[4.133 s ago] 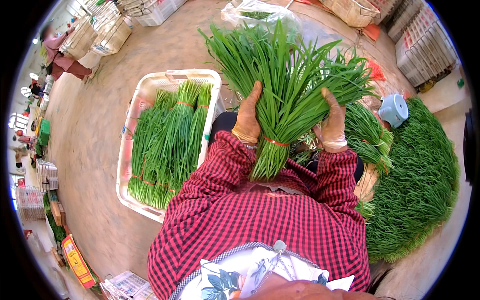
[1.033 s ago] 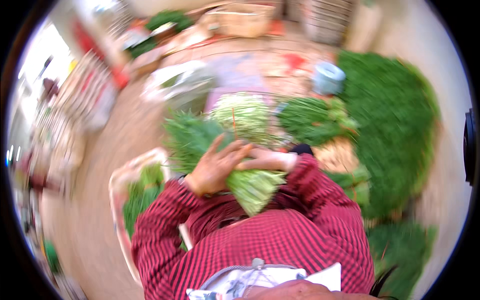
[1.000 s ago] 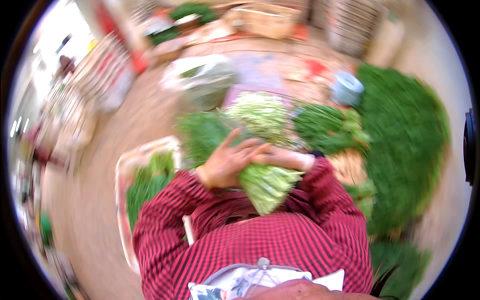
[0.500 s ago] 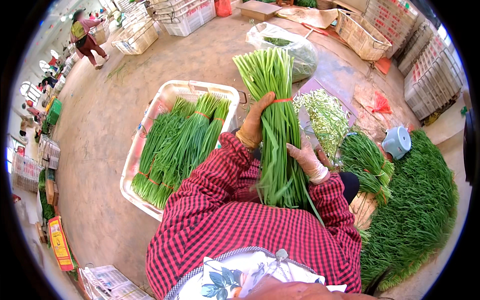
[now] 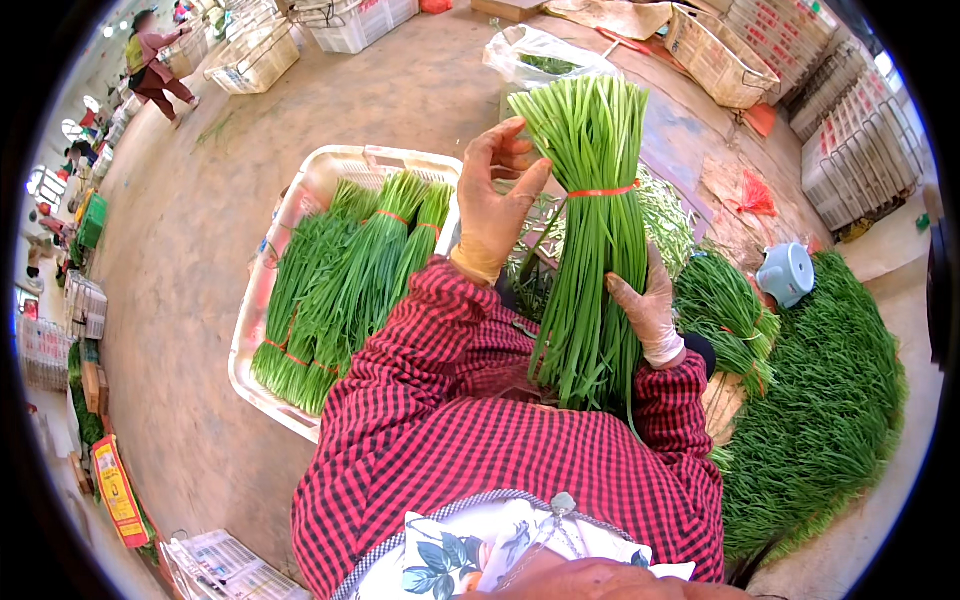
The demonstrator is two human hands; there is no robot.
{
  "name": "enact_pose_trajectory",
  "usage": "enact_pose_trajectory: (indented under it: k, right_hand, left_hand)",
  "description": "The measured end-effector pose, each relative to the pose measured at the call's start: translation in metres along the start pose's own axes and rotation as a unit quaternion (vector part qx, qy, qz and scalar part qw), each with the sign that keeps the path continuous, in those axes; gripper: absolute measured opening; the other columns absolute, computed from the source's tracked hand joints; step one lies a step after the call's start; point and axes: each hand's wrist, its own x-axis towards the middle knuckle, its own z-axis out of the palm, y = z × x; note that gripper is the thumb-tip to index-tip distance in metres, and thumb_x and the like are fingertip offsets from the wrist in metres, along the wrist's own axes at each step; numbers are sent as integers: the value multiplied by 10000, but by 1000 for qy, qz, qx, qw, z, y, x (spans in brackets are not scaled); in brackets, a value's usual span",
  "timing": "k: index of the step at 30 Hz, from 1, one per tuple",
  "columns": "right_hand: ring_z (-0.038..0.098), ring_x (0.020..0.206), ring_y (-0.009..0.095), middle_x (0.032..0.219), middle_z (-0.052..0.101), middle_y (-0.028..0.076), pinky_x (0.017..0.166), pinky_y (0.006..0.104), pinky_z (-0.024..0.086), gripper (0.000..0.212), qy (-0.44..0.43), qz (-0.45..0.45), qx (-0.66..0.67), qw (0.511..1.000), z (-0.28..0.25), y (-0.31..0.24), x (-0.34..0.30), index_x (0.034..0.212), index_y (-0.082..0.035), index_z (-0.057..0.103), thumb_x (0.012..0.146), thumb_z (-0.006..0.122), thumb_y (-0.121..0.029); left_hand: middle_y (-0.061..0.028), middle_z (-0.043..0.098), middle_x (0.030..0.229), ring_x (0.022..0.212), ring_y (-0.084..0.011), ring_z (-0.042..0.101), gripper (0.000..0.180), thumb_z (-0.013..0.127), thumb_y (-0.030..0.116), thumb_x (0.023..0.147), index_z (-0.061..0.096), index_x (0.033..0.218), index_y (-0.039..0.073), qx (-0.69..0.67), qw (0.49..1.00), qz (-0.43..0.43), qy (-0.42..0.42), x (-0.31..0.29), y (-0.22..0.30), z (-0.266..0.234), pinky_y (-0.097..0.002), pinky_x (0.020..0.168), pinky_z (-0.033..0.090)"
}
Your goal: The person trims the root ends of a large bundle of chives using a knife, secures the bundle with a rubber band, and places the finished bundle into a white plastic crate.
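A thick bunch of garlic chives (image 5: 592, 260) stands upright in front of me, pale cut ends up, with an orange-red band round its upper part. My right hand (image 5: 648, 312), in a thin glove, grips the bunch low on its right side. Just left of the band, my left hand (image 5: 497, 195) is gloved too, with fingers apart and nothing in them; it is off the stems. To the left, a white plastic crate (image 5: 262, 345) holds several banded bunches of chives (image 5: 350, 280).
Loose chives (image 5: 820, 420) form a big heap on the right, beside banded bunches (image 5: 725, 310) and a blue-grey stool (image 5: 786, 274). Pale trimmings (image 5: 665, 215) lie beyond my right hand. A clear plastic bag (image 5: 540, 58) stands ahead; stacked crates (image 5: 862, 150) rise far right. Another person (image 5: 150, 65) walks far left.
My left hand has let go of the bunch and opened beside it. The bunch has shifted right and up slightly, still in my right hand. The distant person has moved a little left.
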Motion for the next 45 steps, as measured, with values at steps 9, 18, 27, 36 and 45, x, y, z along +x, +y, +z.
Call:
enact_pose_trajectory:
  k: [9,18,27,36,45]
  right_hand:
    - [559,1086,148,1247,596,56,961,297,442,615,18,-32,-18,999,-1,-2,-16,1388,-28,467,846,750,-94]
    - [558,1082,147,1250,588,62,962,289,440,599,26,-47,-23,998,2,1,-19,1378,-14,475,842,739,-47]
    - [575,1034,139,1182,620,50,944,295,454,548,35,25,-35,998,-5,16,-20,1331,-25,526,847,754,-144]
    - [582,988,116,1154,625,33,900,274,474,474,66,21,17,997,-6,15,-21,1292,-12,541,859,721,-78]
    - [565,1071,163,1214,607,82,962,309,439,603,8,-64,-110,992,8,-9,-6,1371,10,461,845,727,-116]
  left_hand:
    - [-9,638,869,763,-81,598,390,776,79,810,606,1155,19,45,998,-41,-21,3,0,12,-231,704,513]
    - [-40,688,794,687,-90,633,221,717,125,878,649,1036,-14,98,994,-46,-25,10,-22,6,-240,654,533]
    - [-104,697,910,649,-174,654,196,559,159,976,631,1031,-15,-468,796,-294,-247,8,-20,-13,-312,645,570]
    - [-77,687,1018,948,-148,626,353,663,272,935,638,1138,-15,71,916,-238,-315,-16,-47,-16,-287,866,499]
    - [-93,497,1405,1258,-187,472,764,665,450,903,373,1456,12,-239,864,-331,-294,-44,-20,8,-343,1069,374]
